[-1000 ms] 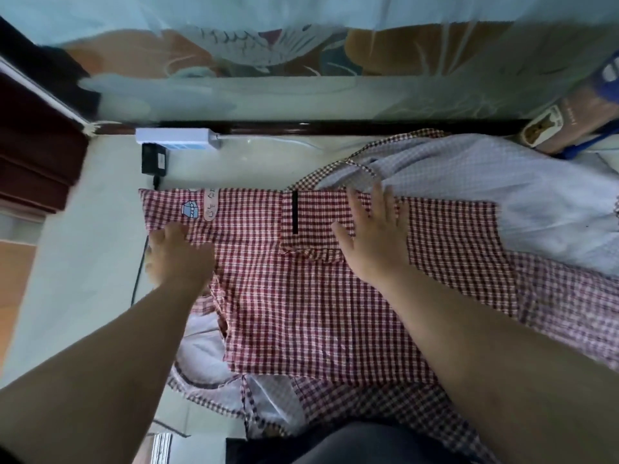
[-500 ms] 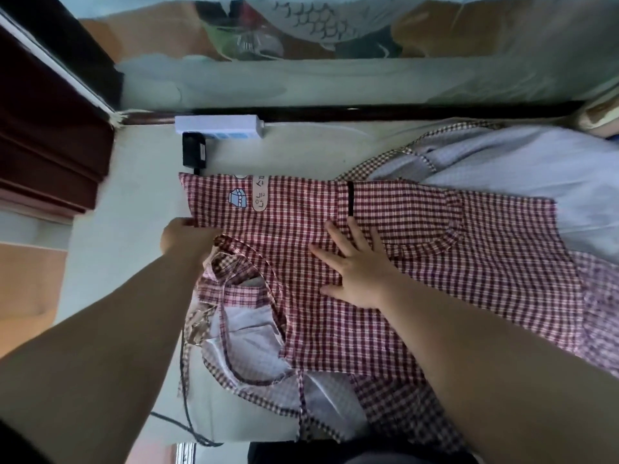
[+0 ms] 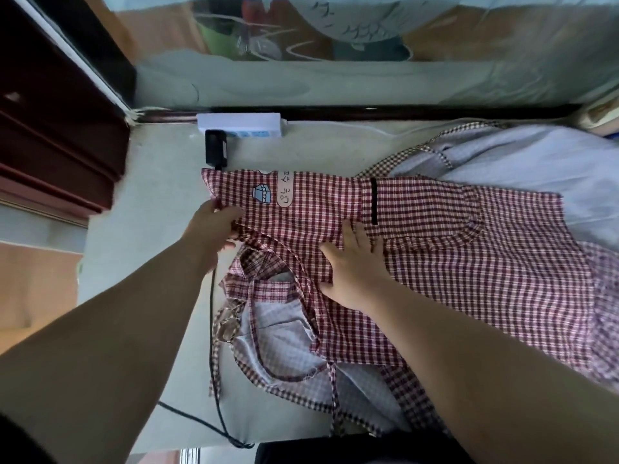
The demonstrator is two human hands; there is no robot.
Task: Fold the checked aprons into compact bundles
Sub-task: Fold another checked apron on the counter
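Pale counter (image 3: 160,182) bounded at the far edge by a dark rail under a glass panel and at the left by a dark wooden cabinet (image 3: 57,128); bare room only along the left strip, from the far corner down to the near edge. Red checked apron (image 3: 469,279) spread flat across the middle and right, over a pale apron (image 3: 536,162) that shows at the far right and at the near left. White power strip (image 3: 239,123) against the far rail, black plug (image 3: 215,150) just beside it, black cable (image 3: 211,329) running along the apron's left edge. Right hand (image 3: 355,266) flat, fingers spread, pressing the cloth, grip released. Left hand (image 3: 214,226) at the apron's left hem, grip pinching the folded edge.
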